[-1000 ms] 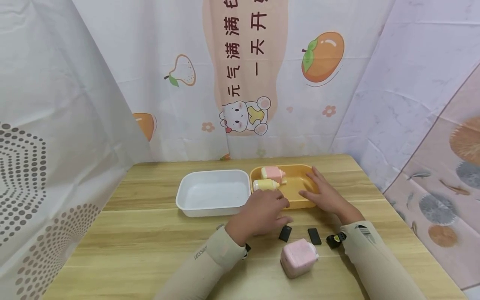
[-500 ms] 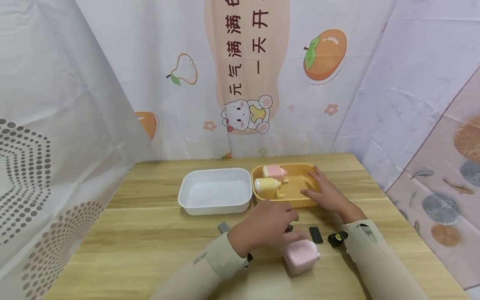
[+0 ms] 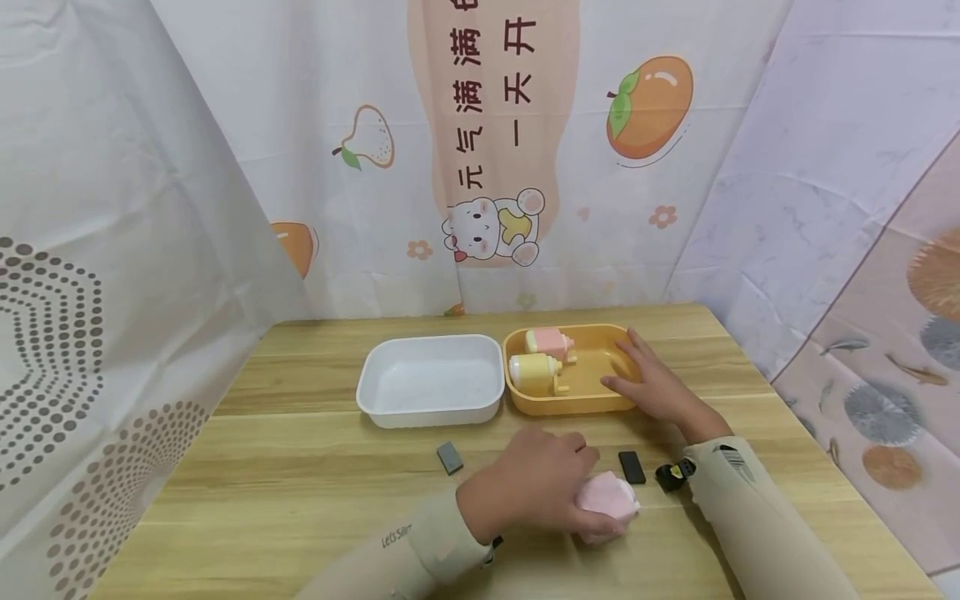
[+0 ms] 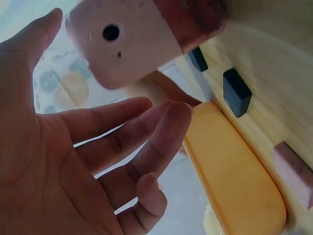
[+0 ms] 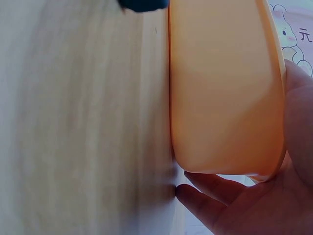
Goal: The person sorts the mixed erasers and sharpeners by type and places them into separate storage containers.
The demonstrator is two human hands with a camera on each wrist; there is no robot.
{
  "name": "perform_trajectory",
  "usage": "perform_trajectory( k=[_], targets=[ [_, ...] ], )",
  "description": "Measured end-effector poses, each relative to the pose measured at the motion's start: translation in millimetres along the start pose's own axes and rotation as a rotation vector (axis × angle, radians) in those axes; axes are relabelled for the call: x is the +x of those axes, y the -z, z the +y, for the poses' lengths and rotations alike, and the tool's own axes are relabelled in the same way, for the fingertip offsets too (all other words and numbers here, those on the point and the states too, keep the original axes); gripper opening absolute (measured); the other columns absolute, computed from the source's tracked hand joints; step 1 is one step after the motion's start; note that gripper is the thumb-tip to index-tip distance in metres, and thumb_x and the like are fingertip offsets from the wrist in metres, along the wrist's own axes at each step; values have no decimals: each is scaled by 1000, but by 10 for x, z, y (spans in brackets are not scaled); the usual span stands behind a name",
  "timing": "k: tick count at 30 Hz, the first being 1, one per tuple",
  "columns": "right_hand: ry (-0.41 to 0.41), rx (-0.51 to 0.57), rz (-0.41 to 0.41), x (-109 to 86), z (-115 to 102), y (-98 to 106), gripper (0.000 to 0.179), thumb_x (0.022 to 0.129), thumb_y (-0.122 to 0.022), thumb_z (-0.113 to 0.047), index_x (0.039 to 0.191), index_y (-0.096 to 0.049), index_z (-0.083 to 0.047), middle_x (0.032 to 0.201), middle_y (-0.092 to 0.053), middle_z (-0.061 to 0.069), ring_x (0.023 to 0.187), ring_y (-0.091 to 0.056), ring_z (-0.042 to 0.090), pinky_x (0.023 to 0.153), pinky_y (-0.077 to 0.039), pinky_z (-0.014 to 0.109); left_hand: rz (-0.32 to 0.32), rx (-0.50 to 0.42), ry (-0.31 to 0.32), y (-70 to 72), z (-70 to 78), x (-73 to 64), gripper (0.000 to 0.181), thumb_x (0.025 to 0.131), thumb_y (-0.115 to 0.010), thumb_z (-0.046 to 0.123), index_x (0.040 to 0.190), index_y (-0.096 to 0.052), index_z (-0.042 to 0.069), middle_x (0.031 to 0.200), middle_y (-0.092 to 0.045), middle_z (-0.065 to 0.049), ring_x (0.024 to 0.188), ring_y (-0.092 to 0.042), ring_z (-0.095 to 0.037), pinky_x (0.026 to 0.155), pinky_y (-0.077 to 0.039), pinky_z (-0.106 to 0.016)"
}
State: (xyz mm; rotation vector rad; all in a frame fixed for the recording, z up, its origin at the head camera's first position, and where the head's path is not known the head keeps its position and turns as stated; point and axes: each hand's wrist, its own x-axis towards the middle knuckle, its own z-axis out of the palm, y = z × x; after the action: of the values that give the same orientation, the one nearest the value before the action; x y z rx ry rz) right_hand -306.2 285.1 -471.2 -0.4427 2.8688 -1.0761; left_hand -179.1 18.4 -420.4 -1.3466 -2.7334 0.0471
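A pink, boxy hand-crank pencil sharpener [image 3: 606,497] stands on the near part of the table. My left hand [image 3: 540,483] reaches round it, thumb on the near side and fingers on the far side. In the left wrist view the sharpener [image 4: 129,41] shows a round black hole, and narrow gaps separate it from the thumb and the loosely spread fingers. My right hand [image 3: 663,396] holds the right end of an orange tray [image 3: 577,406], thumb over the rim. In the right wrist view, fingers wrap the tray's end wall [image 5: 225,98]. Inside lie a yellow sharpener [image 3: 532,369] and a pink sharpener [image 3: 547,342].
Left of the orange tray, side by side with it, stands a white tray [image 3: 427,417]. A small grey block [image 3: 450,458] and a small black block [image 3: 632,467] lie in front of the trays. A printed curtain [image 3: 360,283] hangs behind the table.
My left hand has drawn back from beside the orange tray toward the near pink sharpener and now surrounds it. The grey block has come into view. My right hand stays on the orange tray.
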Motion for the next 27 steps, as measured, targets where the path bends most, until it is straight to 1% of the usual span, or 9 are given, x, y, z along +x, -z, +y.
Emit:
perform_trajectory(
  k=[4,10,13,17,19,21,23,27],
  targets=[
    [-1,3,-3,-4,5,-5,93,100,-66,-48,165,-17,-4,174,13,13,156,-3,52,118,-14,75,-12,30,-4,-14,64,-8,79,80,-42,96,110,-66,27,97,-64,13,68,-53,-1,53,-36,-24],
    [1,-3,1,-5,7,-7,91,100,-66,-47,165,-18,-4,174,12,13,156,-5,52,118,-15,75,-28,26,5,-21,118,-22,82,80,-45,95,118,-64,25,101,-64,12,68,-52,-2,53,-36,-24],
    [2,-5,3,-7,7,-6,91,100,-66,-47,165,-18,-5,174,12,13,156,-5,53,118,-15,75,-25,29,-1,-34,141,-25,76,84,-47,90,119,-65,25,101,-64,12,69,-53,-2,53,-37,-24],
    [0,-4,1,-13,1,-9,91,100,-65,-47,165,-18,-5,174,12,12,156,-4,53,117,-15,76,-3,31,-25,-55,171,-25,61,91,-50,79,116,-66,26,98,-64,13,70,-53,-2,53,-39,-24],
    [-1,-4,1,-15,-5,-11,90,101,-66,-46,165,-18,-4,174,12,13,156,-4,52,117,-15,76,-3,22,-32,-60,173,-20,56,94,-50,75,116,-66,26,96,-64,13,70,-53,-2,54,-39,-24],
    [-2,-6,1,-15,-8,-11,91,100,-65,-47,165,-18,-4,174,12,13,156,-4,53,118,-15,75,-2,21,-38,-63,162,-13,53,94,-50,74,114,-66,27,95,-63,14,69,-51,-1,55,-39,-23],
    [-3,-10,2,-13,-9,-9,91,100,-65,-47,165,-18,-4,174,12,14,156,-4,53,118,-15,75,-13,24,-39,-63,147,-5,54,94,-50,74,115,-65,27,95,-63,14,70,-51,-1,56,-39,-23],
    [-5,-16,3,-4,-5,-4,93,100,-65,-50,165,-18,-4,174,12,13,156,-5,52,118,-15,75,-11,37,-38,-62,115,13,53,91,-56,74,116,-65,28,96,-64,14,71,-53,-1,57,-39,-23]
  ],
)
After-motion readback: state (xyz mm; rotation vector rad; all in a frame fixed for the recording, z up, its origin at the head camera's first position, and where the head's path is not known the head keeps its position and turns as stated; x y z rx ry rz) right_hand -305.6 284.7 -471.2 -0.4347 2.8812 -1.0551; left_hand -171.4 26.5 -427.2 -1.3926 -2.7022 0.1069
